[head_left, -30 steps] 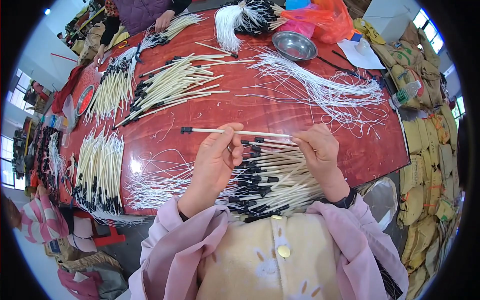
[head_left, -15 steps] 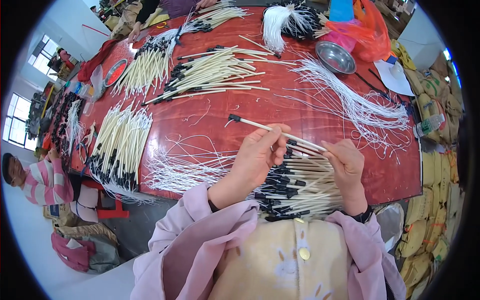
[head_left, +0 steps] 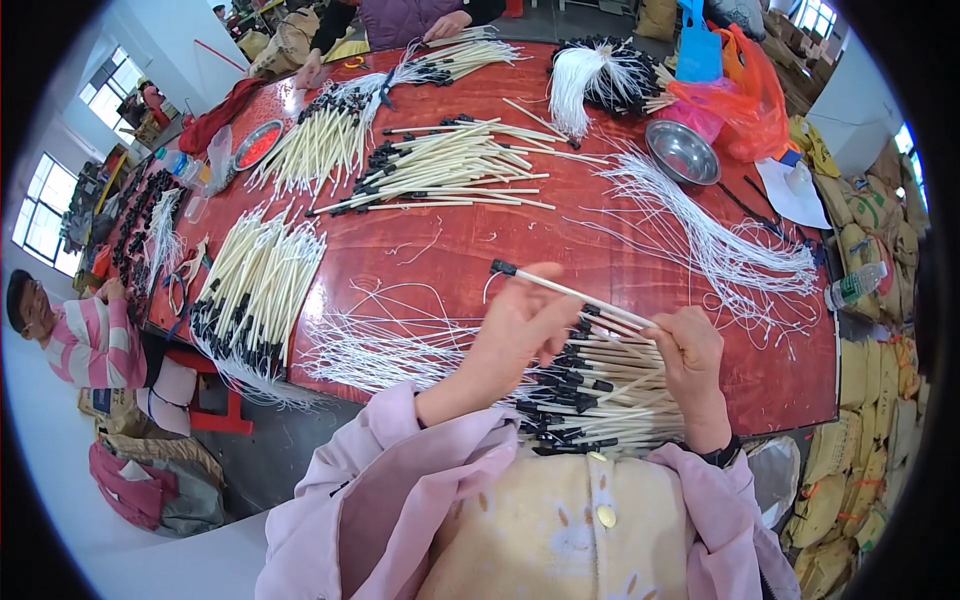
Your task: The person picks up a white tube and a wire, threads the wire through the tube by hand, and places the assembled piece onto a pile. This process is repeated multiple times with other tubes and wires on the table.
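Observation:
Between my thumb and fingers, my right hand (head_left: pixel 690 355) grips the lower right end of a pale stick (head_left: pixel 572 291) with a black tip. The stick slants up to the left, and a short white thread hangs by its tip. My left hand (head_left: pixel 515 335) is beside the stick near the black end, its fingers smeared by motion, so its hold is unclear. Below both hands lies a pile of similar black-tipped sticks (head_left: pixel 625 400) at the table's near edge. Left of it is a spread of loose white cords (head_left: pixel 385 345).
More stick bundles (head_left: pixel 262 275) lie left and farther back on the red table (head_left: pixel 480 245). White cords (head_left: pixel 710 220), a metal bowl (head_left: pixel 682 152), a plastic bottle (head_left: pixel 856 285) and an orange bag (head_left: pixel 745 95) are at right. Another person's hands (head_left: pixel 447 25) show at the far edge.
My left hand has shifted along the stick toward its black end and its fingers have blurred. My right hand keeps its grip. The whole view has tilted slightly, showing more of the far side.

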The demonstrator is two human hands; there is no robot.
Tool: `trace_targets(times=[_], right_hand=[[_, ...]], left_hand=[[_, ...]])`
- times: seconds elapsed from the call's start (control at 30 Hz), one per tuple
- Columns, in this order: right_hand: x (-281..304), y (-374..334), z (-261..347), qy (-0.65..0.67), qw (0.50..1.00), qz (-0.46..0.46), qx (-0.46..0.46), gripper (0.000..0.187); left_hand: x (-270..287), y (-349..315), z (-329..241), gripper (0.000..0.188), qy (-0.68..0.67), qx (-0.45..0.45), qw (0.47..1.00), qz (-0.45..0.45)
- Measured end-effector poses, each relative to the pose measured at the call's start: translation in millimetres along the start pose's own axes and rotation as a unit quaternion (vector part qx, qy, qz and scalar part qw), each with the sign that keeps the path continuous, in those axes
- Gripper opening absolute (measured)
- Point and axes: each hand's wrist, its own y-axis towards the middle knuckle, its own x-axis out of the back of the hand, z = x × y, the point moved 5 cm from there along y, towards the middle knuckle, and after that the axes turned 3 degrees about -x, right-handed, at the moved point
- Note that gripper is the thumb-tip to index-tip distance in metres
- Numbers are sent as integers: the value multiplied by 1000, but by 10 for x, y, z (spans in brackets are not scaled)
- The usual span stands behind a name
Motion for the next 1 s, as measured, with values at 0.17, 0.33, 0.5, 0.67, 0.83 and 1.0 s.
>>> trace_targets(times=[0.17,0.33,0.5,0.67,0.83,1.0], right_hand=[[44,-39,-31,11,1000,-2,-3,10],[31,-19,-9,17,1000,15,0,5],[216,12,-36,-44,996,-32,73,10],[709,59,-100,-102,993,-51,18,10],[857,-60,-57,-100,994,37,22,11],[773,-318,-70,-50,974,221,0,19]], left_hand=[[320,-205,-250,28,107,-107,981,-120],[409,-247,-304,19,112,-99,982,-115],[634,-338,-517,20,251,-179,940,-145],[1652,-775,-1342,12,293,-304,828,-369],[2491,-1451,-1646,13,296,-314,765,-478],[2634,-1840,-1489,16,337,-266,753,-499]])
